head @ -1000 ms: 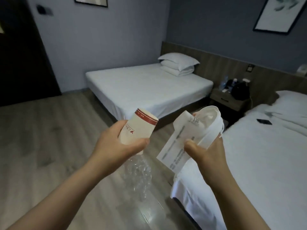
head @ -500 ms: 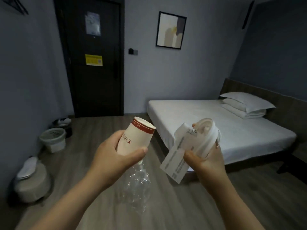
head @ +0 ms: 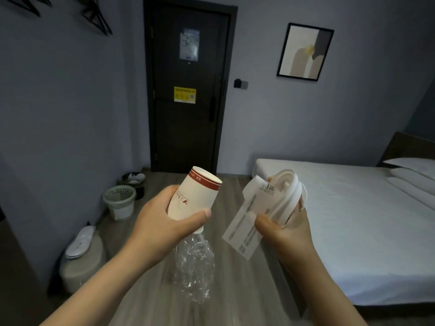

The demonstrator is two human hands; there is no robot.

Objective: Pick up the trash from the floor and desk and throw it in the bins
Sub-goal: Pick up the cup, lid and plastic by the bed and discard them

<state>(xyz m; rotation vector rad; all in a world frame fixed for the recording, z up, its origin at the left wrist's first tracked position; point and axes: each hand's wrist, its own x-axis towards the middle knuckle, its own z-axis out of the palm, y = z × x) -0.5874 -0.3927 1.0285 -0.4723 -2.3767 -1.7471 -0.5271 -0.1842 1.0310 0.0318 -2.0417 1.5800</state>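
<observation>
The left hand (head: 162,222) is curling its fingers and thumb around a red-banded paper cup (head: 195,194), with a crushed clear bottle (head: 193,262) hanging just beneath the same grip. The right hand (head: 284,231) is pinching a printed paper slip (head: 244,227) and a white plastic lid (head: 286,196) together. Two bins (head: 120,201) are standing well apart from both hands, by the left wall.

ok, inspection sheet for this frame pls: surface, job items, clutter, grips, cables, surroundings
Surface: wood floor; no desk in view.
Job's things: paper cup, crushed clear bottle, receipt, white plastic lid; pale bin and dark bin by the left wall, white items in the dark one.
Clutter: white slipper on a round stool.
Grips: left grip holds paper cup and bottle; right grip holds receipt and lid.
Cables: nothing seen.
Surroundings: dark door, framed picture, bed at right.
</observation>
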